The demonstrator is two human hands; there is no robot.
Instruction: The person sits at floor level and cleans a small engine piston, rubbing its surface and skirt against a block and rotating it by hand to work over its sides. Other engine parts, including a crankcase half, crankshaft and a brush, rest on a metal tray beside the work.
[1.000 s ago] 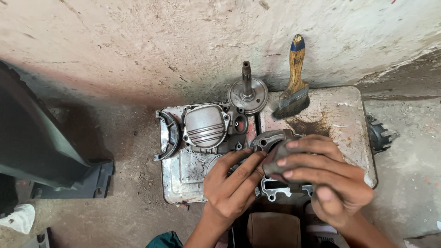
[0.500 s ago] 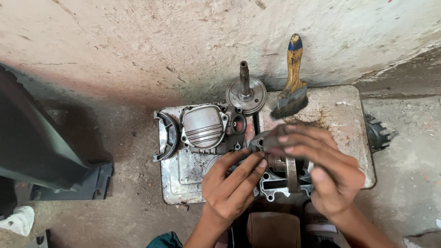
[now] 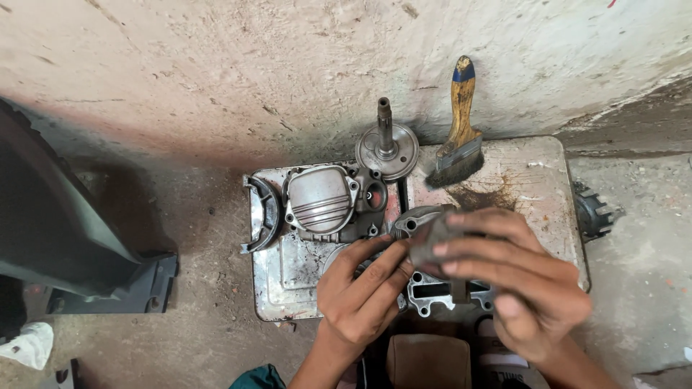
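Note:
My right hand (image 3: 515, 284) grips a small grey metal engine part (image 3: 424, 229) from above, its fingers wrapped over the part's right side. My left hand (image 3: 360, 292) supports the same part from the left, fingertips pressed against its lower edge. The part is held just above a dirty metal tray (image 3: 277, 284). Under my hands lies a flat metal plate with cut-outs (image 3: 432, 295), partly hidden. A ribbed grey engine cover (image 3: 321, 202) rests on the tray to the left of my hands.
A curved chrome piece (image 3: 261, 212) lies at the tray's left edge. A shaft with a round disc (image 3: 387, 150) and a yellow-handled brush (image 3: 458, 140) lean at the wall. A pale slab (image 3: 537, 176), a dark gear (image 3: 592, 212) and a dark panel (image 3: 50, 230) surround the tray.
My right hand has shifted over the grey part and turned it, so more of the part shows at its upper left. My left hand's fingers have stretched toward it.

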